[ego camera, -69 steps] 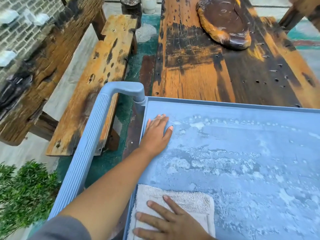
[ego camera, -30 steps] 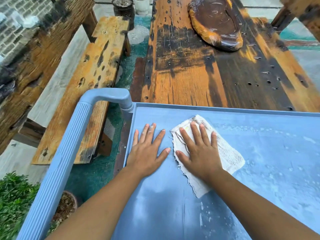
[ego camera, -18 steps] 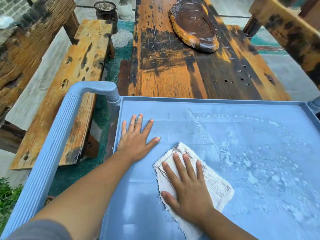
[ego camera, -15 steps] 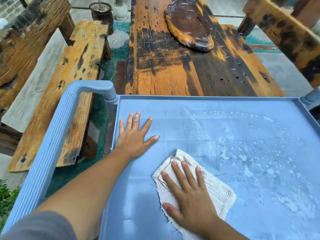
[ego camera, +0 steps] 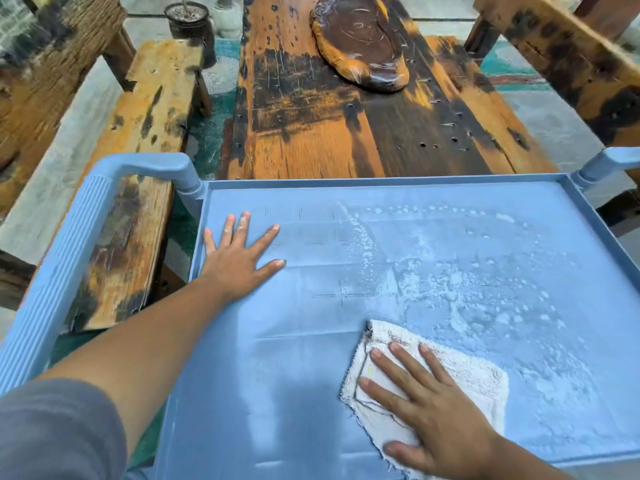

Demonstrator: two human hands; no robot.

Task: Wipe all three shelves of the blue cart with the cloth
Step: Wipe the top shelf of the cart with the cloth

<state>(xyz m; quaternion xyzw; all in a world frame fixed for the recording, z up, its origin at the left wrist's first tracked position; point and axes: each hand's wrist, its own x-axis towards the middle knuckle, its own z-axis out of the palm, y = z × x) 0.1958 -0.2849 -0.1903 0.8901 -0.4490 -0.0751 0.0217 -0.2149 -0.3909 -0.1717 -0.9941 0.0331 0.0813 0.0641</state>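
Spread flat, your right hand (ego camera: 440,420) presses the cloth (ego camera: 474,379) onto the top shelf (ego camera: 294,393) of the cart (ego camera: 381,181). The fingers are straight and none curls round the fabric. Your left hand (ego camera: 239,261) also lies flat, fingers fanned, near the shelf's far left corner and well apart from the cloth. The cloth sits toward the front edge, right of the middle, partly under your palm, with a frayed corner pointing away from you.

White residue (ego camera: 485,289) speckles the right half of the shelf, starting just beyond the cloth. The left half shows plain blue with faint streaks. The lower shelves are hidden beneath this one.

A wooden table (ego camera: 311,140) stands right against the cart's far rim. A bench (ego camera: 149,109) runs along the table's left side and shows partly through the loop of the cart's ribbed handle (ego camera: 45,306), which lies outside your left arm. A second bench (ego camera: 571,53) angles in at the far right, near the cart's corner post (ego camera: 595,168). A dark glossy slab (ego camera: 360,43) rests on the table's far end. A small dark pot (ego camera: 188,26) stands on the floor past the left bench.
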